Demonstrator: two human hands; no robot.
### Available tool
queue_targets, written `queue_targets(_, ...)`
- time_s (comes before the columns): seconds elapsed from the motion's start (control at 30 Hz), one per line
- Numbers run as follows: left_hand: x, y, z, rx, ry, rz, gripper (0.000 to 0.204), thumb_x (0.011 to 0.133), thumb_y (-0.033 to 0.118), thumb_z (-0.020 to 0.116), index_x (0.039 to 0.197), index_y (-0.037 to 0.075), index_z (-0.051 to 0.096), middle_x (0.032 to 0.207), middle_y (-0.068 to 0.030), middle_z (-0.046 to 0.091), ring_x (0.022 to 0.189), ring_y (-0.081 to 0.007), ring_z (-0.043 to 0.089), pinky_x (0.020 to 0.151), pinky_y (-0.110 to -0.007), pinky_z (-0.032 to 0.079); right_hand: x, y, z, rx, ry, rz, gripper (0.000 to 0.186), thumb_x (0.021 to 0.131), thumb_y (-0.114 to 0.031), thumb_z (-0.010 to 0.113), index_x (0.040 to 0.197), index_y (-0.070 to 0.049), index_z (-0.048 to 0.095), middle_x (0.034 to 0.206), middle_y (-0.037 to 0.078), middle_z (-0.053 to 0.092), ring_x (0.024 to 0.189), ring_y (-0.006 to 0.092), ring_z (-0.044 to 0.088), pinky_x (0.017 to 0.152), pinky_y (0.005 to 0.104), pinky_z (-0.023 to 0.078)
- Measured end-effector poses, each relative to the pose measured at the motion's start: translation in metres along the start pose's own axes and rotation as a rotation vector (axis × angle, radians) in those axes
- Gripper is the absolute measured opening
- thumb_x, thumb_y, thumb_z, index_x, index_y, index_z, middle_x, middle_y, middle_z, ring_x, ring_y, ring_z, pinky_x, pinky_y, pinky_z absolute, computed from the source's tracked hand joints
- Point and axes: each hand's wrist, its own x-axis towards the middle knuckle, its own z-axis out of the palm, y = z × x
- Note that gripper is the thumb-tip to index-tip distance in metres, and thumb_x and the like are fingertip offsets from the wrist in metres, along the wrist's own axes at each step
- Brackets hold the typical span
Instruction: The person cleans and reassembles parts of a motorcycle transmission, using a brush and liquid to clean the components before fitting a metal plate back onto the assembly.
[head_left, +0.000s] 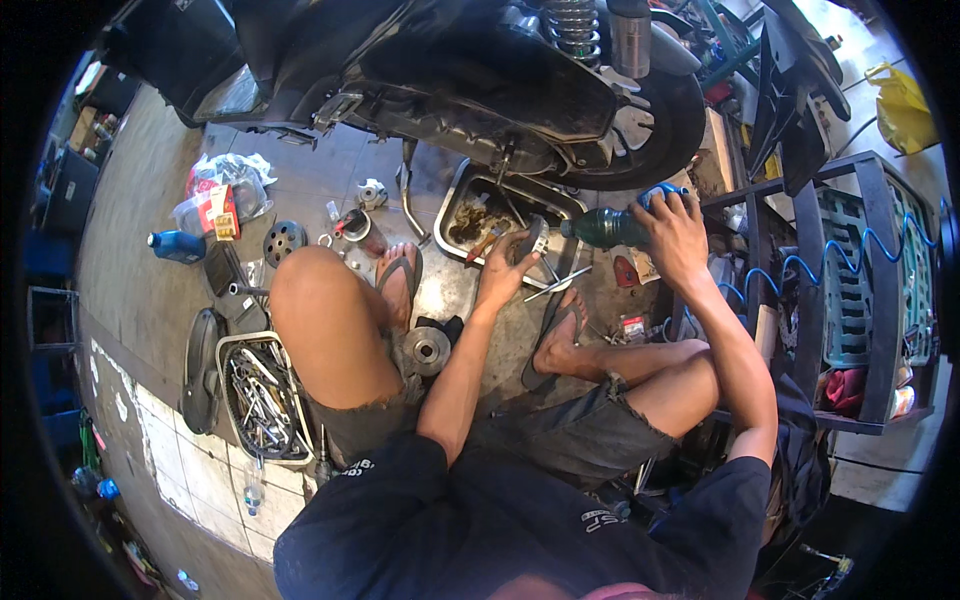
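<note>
My left hand (508, 268) is closed around a small round metal part (540, 238), held over the near edge of a metal drain tray (447, 240). In my right hand (675, 235) is a dark green plastic bottle (608, 228), tipped on its side with its neck pointing left at the metal part. Whether liquid is coming out I cannot tell. Dark, dirty residue lies in the tray, along with a tool with an orange-red handle (484, 246). Just below my left hand is a T-handle wrench (558, 283).
A motor scooter (480, 85) stands across the far side, its rear wheel (675, 130) at right. A tray of wrenches and sockets (228, 400), a blue bottle (176, 246) and a drilled round metal part (284, 243) lie left. At right stands a dark metal rack (875, 300).
</note>
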Motion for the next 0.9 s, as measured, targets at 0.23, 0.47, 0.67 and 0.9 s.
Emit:
queue_targets(0.23, -0.005, 0.025, 0.005, 0.062, 0.096, -0.084, 0.051, 0.086, 0.023, 0.081, 0.128, 0.001, 0.062, 0.113, -0.0123, 0.07, 0.103, -0.0211, 0.067, 0.09, -0.033, 0.052, -0.003, -0.004, -0.005, 0.011, -0.054, -0.075, 0.048, 0.076, -0.018, 0.071, 0.124, -0.019, 0.07, 0.116, 0.007, 0.063, 0.118, 0.028, 0.056, 0.109, 0.0474, 0.039)
queue_targets(0.47, -0.002, 0.02, 0.002, 0.149, 0.146, -0.076, 0.049, 0.086, 0.028, 0.081, 0.123, 0.001, 0.064, 0.108, -0.0128, 0.072, 0.098, -0.0199, 0.068, 0.085, -0.032, 0.053, 0.001, -0.012, -0.008, 0.021, -0.028, -0.016, 0.054, 0.066, -0.018, 0.074, 0.12, -0.018, 0.072, 0.113, 0.004, 0.062, 0.118, 0.0248, 0.055, 0.111, 0.0461, 0.038)
queue_targets(0.67, 0.004, 0.005, 0.006, -0.156, 0.19, -0.221, 0.049, 0.087, 0.027, 0.082, 0.122, 0.0, 0.061, 0.108, -0.0124, 0.07, 0.097, -0.022, 0.067, 0.087, -0.032, 0.051, 0.0, -0.012, 0.002, 0.012, 0.016, -0.025, 0.061, 0.062, -0.016, 0.077, 0.123, -0.018, 0.07, 0.113, 0.005, 0.062, 0.117, 0.0249, 0.055, 0.111, 0.047, 0.037)
queue_targets(0.9, 0.012, -0.011, -0.004, -0.507, 0.3, -0.429, 0.054, 0.089, 0.032, 0.08, 0.126, 0.003, 0.055, 0.122, -0.0126, 0.059, 0.111, -0.0237, 0.057, 0.094, -0.042, 0.048, 0.002, -0.026, -0.015, 0.064, -0.128, -0.108, 0.058, 0.069, -0.019, 0.079, 0.126, -0.018, 0.069, 0.111, 0.005, 0.062, 0.115, 0.0256, 0.055, 0.107, 0.0447, 0.039)
